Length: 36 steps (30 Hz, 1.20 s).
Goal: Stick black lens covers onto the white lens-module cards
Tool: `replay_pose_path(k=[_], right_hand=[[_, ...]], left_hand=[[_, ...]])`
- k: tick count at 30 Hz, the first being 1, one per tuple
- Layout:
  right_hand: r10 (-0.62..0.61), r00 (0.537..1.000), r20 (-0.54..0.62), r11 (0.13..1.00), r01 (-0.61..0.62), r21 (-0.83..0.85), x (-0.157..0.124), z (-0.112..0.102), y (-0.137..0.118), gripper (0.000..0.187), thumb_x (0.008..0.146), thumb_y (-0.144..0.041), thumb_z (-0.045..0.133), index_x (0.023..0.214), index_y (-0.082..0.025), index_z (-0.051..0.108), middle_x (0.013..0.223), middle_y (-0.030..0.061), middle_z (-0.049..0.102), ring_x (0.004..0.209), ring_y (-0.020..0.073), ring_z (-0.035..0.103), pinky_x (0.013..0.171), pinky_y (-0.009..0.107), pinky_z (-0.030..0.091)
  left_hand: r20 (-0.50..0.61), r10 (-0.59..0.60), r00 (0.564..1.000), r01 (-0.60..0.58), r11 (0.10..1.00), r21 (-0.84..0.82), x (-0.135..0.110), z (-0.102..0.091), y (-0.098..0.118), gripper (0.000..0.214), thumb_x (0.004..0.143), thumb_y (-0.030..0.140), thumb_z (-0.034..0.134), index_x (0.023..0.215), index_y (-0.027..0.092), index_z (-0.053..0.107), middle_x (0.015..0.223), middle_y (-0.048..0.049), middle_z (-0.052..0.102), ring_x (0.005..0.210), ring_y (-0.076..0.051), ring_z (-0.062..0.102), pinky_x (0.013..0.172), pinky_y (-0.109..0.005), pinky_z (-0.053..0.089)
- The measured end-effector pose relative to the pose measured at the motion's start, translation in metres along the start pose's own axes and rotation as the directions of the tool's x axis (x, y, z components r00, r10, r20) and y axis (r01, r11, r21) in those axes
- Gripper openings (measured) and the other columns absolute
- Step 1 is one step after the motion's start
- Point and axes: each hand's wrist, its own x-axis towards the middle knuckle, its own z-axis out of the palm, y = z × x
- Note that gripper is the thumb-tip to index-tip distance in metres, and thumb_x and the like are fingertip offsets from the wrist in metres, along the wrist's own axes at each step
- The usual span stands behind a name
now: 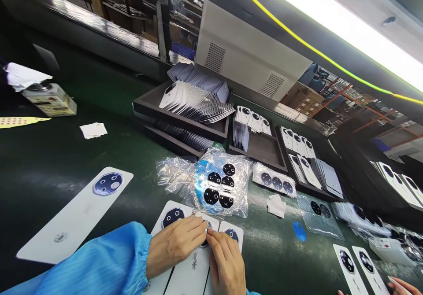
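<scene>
Mostly hidden: white card (pixel 207 220) under left hand (pixel 175 244), right hand (pixel 226 264), fingers curled closed; whatever they pinch unclear.

The person is wearing a bright blue smock sleeve (pixel 89 259) on the left arm, its slightly glossy fabric showing fine, faint stripes, and it is gathering into an elasticated cuff (pixel 142 251) at the wrist. Only a sliver of the right sleeve (pixel 251 293) is showing, seemingly the same blue. The left hand (pixel 175 244) and right hand (pixel 226 262) are showing bare.

White phone-back card (pixel 209 219) with round black lens cover (pixel 208 227)
</scene>
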Motion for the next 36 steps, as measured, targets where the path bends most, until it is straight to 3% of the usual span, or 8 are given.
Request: replay_pose_path(k=[5, 9, 14, 18, 24, 32, 36], right_hand=[[-0.023, 1.0, -0.015, 0.999, 0.023, -0.038, -0.002, 0.002, 0.001, 0.03, 0.096, -0.013, 0.034, 0.109, -0.011, 0.06, 0.101, 0.0105, 0.072, 0.088, 0.0178, 0.068, 0.076, 0.028, 0.053], [0.001, 1.0, -0.003, 0.996, -0.001, -0.092, 0.005, -0.003, -0.002, 0.032, 0.098, -0.014, 0.031, 0.106, -0.011, 0.062, 0.1, 0.0105, 0.072, 0.089, 0.0181, 0.067, 0.076, 0.029, 0.052], [-0.238, 0.969, -0.068, 0.969, 0.232, -0.086, 0.029, 0.003, -0.016, 0.035, 0.099, -0.013, 0.031, 0.098, -0.015, 0.066, 0.1, 0.0034, 0.074, 0.092, 0.0132, 0.068, 0.072, 0.024, 0.051], [-0.29, 0.947, -0.134, 0.957, 0.287, -0.046, 0.04, 0.017, -0.028, 0.042, 0.101, -0.012, 0.027, 0.092, -0.018, 0.067, 0.097, -0.0028, 0.075, 0.092, 0.009, 0.068, 0.072, 0.022, 0.049], [-0.279, 0.942, -0.185, 0.96, 0.277, -0.037, 0.038, 0.026, -0.03, 0.037, 0.1, -0.013, 0.033, 0.087, -0.016, 0.068, 0.092, -0.0027, 0.076, 0.09, 0.009, 0.067, 0.07, 0.023, 0.048], [-0.279, 0.941, -0.191, 0.96, 0.281, -0.015, 0.04, 0.027, -0.029, 0.037, 0.099, -0.01, 0.034, 0.087, -0.016, 0.068, 0.089, -0.0027, 0.076, 0.085, 0.0089, 0.068, 0.067, 0.022, 0.049], [-0.28, 0.944, -0.177, 0.96, 0.279, -0.027, 0.04, 0.025, -0.029, 0.039, 0.1, -0.011, 0.032, 0.087, -0.016, 0.068, 0.091, -0.0033, 0.076, 0.086, 0.009, 0.068, 0.067, 0.022, 0.05]], left_hand=[[-0.07, -0.103, 0.992, 0.098, 0.993, -0.071, 0.004, -0.003, 0.001, 0.046, 0.1, 0.008, 0.014, 0.09, 0.012, 0.059, 0.09, -0.0067, 0.07, 0.086, -0.015, 0.064, 0.077, -0.027, 0.051], [-0.008, -0.179, 0.984, 0.175, 0.972, -0.159, -0.002, -0.034, -0.017, 0.036, 0.101, 0.014, 0.026, 0.088, 0.014, 0.059, 0.083, -0.004, 0.067, 0.081, -0.015, 0.063, 0.076, -0.027, 0.051], [-0.121, -0.274, 0.954, 0.271, 0.962, -0.037, -0.024, -0.066, -0.031, 0.03, 0.099, 0.012, 0.032, 0.095, 0.016, 0.061, 0.088, -0.0029, 0.07, 0.089, -0.016, 0.063, 0.08, -0.026, 0.049], [-0.095, -0.222, 0.97, 0.223, 0.975, -0.003, -0.035, -0.056, -0.028, 0.034, 0.1, 0.013, 0.029, 0.096, 0.014, 0.063, 0.097, -0.0034, 0.073, 0.095, -0.014, 0.063, 0.087, -0.023, 0.048], [-0.043, -0.257, 0.965, 0.258, 0.965, 0.033, -0.043, -0.032, -0.025, 0.044, 0.102, 0.014, 0.019, 0.097, 0.015, 0.063, 0.101, -0.0047, 0.072, 0.098, -0.014, 0.063, 0.089, -0.028, 0.048], [-0.014, -0.081, 0.997, 0.082, 0.975, 0.208, -0.022, -0.054, -0.026, 0.047, 0.098, 0.004, 0.016, 0.09, 0.014, 0.061, 0.09, -0.004, 0.074, 0.084, -0.013, 0.067, 0.077, -0.025, 0.05], [-0.031, -0.174, 0.984, 0.176, 0.969, 0.17, -0.021, -0.055, -0.025, 0.044, 0.098, 0.005, 0.016, 0.09, 0.016, 0.058, 0.089, -0.004, 0.072, 0.083, -0.014, 0.066, 0.078, -0.027, 0.049]])
